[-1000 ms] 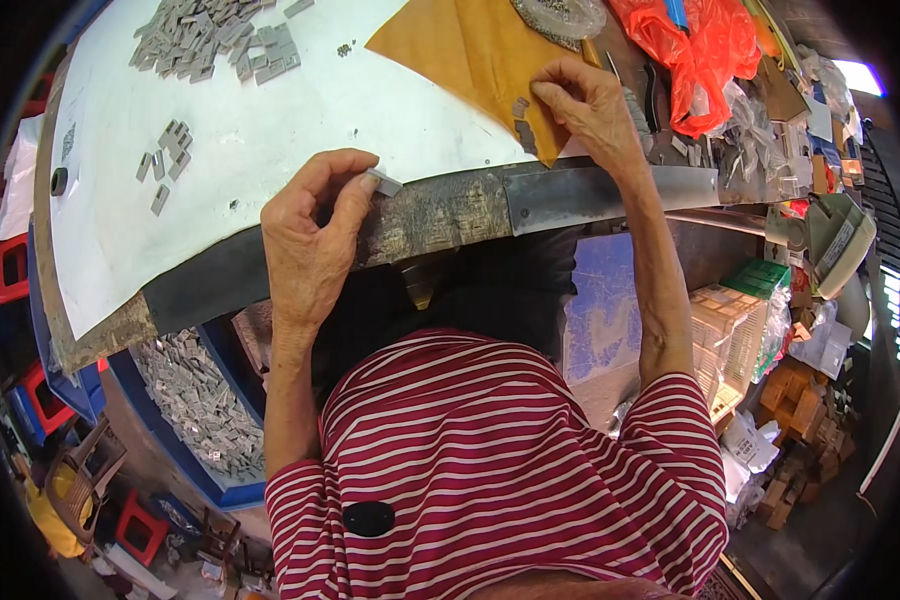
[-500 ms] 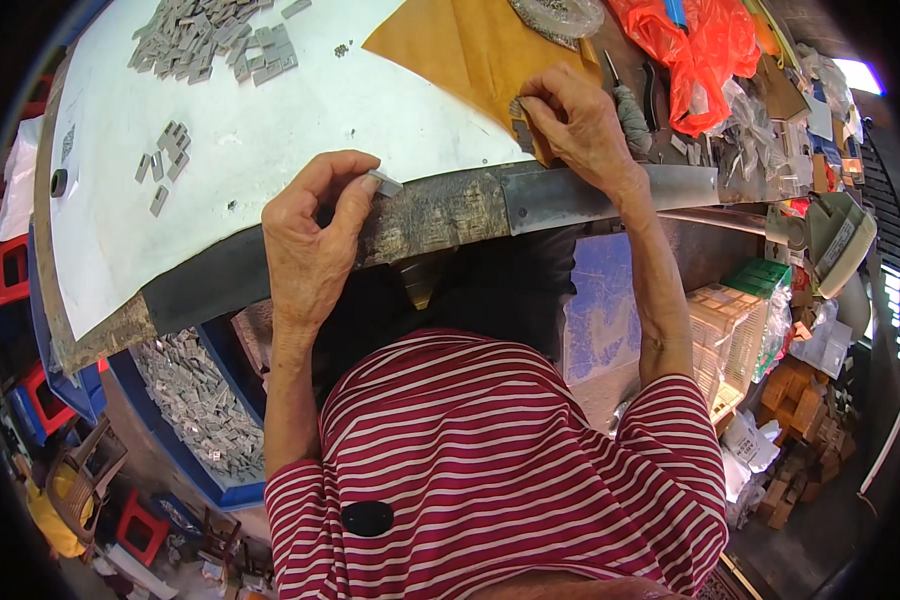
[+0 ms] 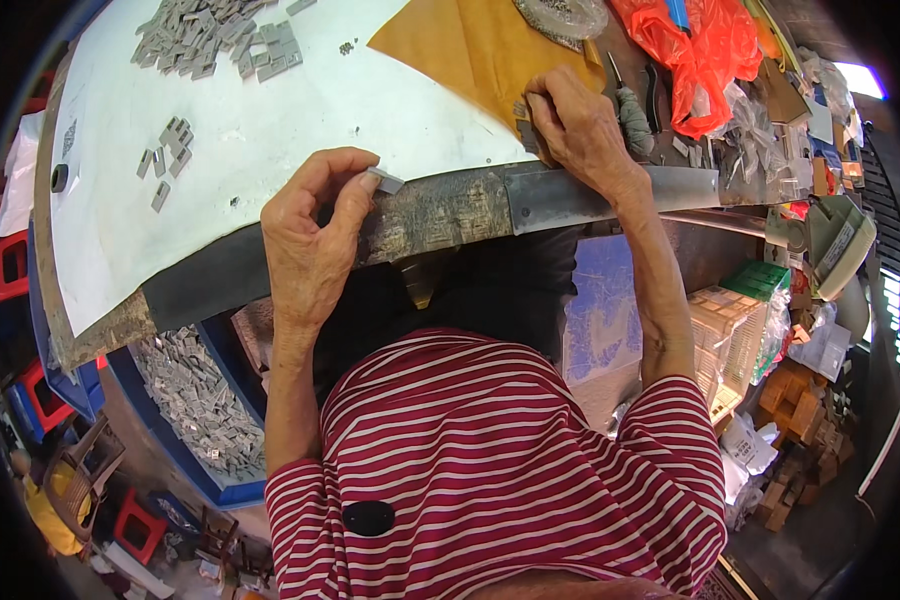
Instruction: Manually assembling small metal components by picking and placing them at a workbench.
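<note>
Between the left hand [image 3: 315, 215] and right hand [image 3: 587, 138] I see open white sheet [image 3: 410, 120], running up past the grey pile [image 3: 200, 42] on its left. Loose blocks [image 3: 177, 140] break up the left side; beyond the right hand, the tool [image 3: 633, 122], clear bag [image 3: 567, 17] and red bag [image 3: 705, 65] stand in the way.

Red plastic bag [image 3: 698, 75] at upper right, cream crate [image 3: 720, 318] below, red stool [image 3: 156, 524] at lower left

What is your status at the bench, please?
Left hand pinching grey piece. Right hand at dark pieces, edge of brown sheet. Loose pieces leftward, untouched.
</note>
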Demonstrator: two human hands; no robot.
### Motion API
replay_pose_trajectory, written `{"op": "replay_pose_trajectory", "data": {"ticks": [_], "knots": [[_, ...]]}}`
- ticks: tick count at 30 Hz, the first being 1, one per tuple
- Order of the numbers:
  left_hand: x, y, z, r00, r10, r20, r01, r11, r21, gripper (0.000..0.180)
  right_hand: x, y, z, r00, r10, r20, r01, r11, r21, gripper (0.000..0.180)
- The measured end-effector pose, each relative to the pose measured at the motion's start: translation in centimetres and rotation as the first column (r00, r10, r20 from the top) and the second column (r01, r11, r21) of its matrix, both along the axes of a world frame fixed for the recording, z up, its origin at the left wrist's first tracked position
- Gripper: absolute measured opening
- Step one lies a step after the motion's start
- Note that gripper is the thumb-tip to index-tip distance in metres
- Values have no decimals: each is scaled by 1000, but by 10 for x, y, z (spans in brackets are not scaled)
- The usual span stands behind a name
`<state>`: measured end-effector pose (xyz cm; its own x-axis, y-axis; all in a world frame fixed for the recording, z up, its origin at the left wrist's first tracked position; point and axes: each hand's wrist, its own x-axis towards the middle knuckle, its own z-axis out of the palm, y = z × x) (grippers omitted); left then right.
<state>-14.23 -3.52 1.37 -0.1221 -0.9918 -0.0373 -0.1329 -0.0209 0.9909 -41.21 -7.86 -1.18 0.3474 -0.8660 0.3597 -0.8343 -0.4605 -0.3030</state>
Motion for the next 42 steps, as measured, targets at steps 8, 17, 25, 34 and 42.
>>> {"op": "replay_pose_trajectory", "data": {"ticks": [8,17,25,34,42], "knots": [[1,0,2,999,-16,-46,16,1000,14,13,2,-1,1,997,-62,40,61,998,34,11],[0,-1,4,982,-13,-191,28,996,81,13,-7,-4,19,573,-561,598,-54,702,710,14],[1,0,3,986,-65,-156,78,994,79,16,-14,-3,23,350,-581,734,-303,672,676,13],[-3,1,7,982,-33,-188,49,995,83,13,-7,-1,25,150,-594,790,-498,646,579,10],[-3,-1,7,973,-5,-232,29,994,103,16,12,11,32,134,-571,810,-536,646,543,8]]}}
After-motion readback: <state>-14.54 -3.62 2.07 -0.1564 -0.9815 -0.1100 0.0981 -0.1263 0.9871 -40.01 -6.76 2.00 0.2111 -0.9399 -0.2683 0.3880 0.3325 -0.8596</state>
